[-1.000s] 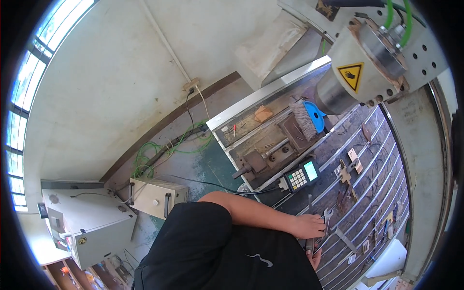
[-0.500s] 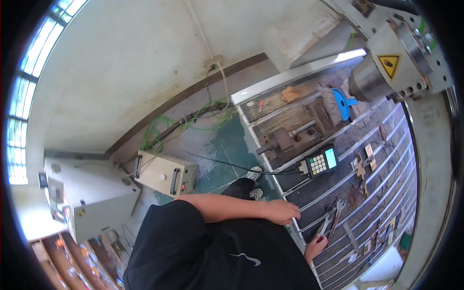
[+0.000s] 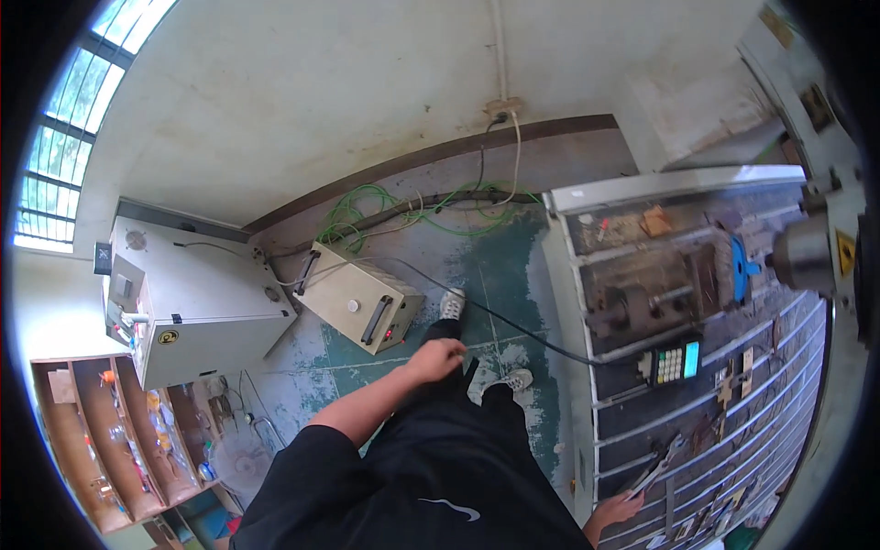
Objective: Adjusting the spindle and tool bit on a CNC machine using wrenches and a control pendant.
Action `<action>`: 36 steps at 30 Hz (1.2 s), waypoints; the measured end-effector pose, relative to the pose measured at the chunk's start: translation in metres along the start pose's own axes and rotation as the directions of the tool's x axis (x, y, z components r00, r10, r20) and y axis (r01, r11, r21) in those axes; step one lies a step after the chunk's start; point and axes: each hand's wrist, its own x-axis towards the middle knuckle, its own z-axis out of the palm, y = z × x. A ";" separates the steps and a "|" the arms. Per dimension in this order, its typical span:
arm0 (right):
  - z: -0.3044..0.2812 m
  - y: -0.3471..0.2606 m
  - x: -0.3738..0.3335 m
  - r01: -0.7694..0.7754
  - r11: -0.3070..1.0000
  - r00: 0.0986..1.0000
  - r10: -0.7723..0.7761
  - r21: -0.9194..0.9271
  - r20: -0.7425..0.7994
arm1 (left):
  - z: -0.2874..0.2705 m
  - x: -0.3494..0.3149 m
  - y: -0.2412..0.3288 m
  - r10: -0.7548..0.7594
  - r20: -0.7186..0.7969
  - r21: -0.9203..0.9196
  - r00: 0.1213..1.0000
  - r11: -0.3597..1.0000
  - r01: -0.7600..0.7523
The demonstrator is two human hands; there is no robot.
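Note:
My left hand (image 3: 438,360) is in front of my body, above the floor and near my legs. Its fingers are curled in, and whatever may be inside them is hidden. At the near edge of the slatted metal table (image 3: 607,446), my right hand (image 3: 620,509) is closed round the near end of a wrench (image 3: 653,477). The wrench slants away over the slats, and its far end overlaps other metal tools too closely to separate. Farther along the table lies a handheld control pad (image 3: 676,363) with a lit screen and a black cable.
A blue-handled brush (image 3: 741,269) and a machine vise (image 3: 632,307) are on the table's far part. A machine head (image 3: 807,255) hangs over its right side. On the floor stand a beige box (image 3: 353,298) and a grey cabinet (image 3: 215,298), with green cable (image 3: 353,215) behind.
My left hand has left the table edge and swung left to the front of my body. The view has shifted left, and the table now appears farther right. The right hand stays at the wrench.

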 end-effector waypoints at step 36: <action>0.151 -0.325 -0.006 0.449 0.890 0.130 0.024 -0.080 0.991 | -0.002 0.577 -0.539 -0.522 -0.189 0.249 0.832 0.794 0.554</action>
